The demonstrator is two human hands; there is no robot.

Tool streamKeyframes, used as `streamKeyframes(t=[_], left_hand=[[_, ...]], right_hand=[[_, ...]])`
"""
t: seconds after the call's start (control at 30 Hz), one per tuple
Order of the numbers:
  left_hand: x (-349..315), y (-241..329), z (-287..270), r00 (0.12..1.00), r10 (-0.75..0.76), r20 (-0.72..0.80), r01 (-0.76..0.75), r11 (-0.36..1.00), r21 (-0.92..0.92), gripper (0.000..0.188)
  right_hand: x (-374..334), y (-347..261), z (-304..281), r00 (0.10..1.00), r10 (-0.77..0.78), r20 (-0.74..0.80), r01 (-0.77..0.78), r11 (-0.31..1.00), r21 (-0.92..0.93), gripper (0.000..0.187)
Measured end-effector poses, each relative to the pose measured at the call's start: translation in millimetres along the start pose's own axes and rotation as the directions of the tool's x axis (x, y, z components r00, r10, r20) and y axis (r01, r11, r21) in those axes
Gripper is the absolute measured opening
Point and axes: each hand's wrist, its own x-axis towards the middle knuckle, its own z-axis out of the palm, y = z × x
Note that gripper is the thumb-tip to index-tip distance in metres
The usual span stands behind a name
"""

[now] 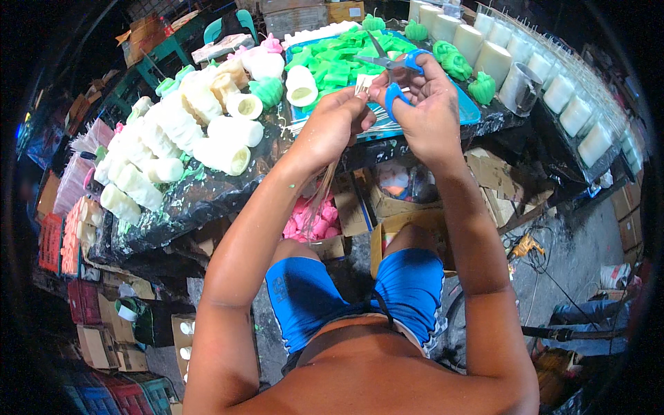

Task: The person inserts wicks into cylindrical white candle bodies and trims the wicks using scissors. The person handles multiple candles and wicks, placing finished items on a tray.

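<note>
- Head view: right hand (430, 104) up on the right, digits through the blue loops of the scissors (392, 64), handles spread, blades parted and aimed left and far.
- Across to the left hand (332, 128), fingers pinched narrow around a bundle of thin pale strands (363, 88), white ends poking out at the fingertips.
- Here's the relation that seems to count: those ends sit left of the scissor handles and just nearer than the blades, not between them.
- Long axis of the bundle: from the pinch it appears to trail near and slightly left, below the left hand.
- Left hand has it; right fingertips come very close, touching or not, can't tell.
- All this above the near edge of the blue tray (470, 114).
</note>
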Motion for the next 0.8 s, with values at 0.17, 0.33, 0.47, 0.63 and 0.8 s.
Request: streamKeyframes(t=[0.17,0.33,0.47,0.63,0.8], left_hand=[[-2.2,3.1,-5.2,0.999,-0.036,0.021,0.036,0.999,-0.018,0.031],[-3.9,7.9,1.8,0.998,-0.056,-0.041,0.056,0.998,-0.005,0.033],[0.2,-1.4,-5.1,1.000,0.009,0.012,-0.009,1.000,-0.001,0.033],[3.0,-4.1,-6.7,1.000,-0.018,-0.010,0.018,1.000,0.024,0.029],[-1.0,5.2,-6.5,0.997,-0.059,0.046,0.056,0.997,0.058,0.027]], right_hand=[[3.2,6.3,-2.4,0.999,-0.032,-0.042,0.028,0.994,-0.102,0.031],[1.6,-1.7,-4.7,0.995,-0.053,0.088,0.063,0.991,-0.117,0.036],[1.7,1.5,-3.2,0.998,0.013,0.057,-0.010,0.998,-0.057,0.034],[0.3,1.8,-3.1,0.989,-0.143,0.029,0.146,0.968,-0.202,0.031],[2.6,-7.9,-5.3,0.982,-0.167,0.086,0.187,0.911,-0.368,0.028]])
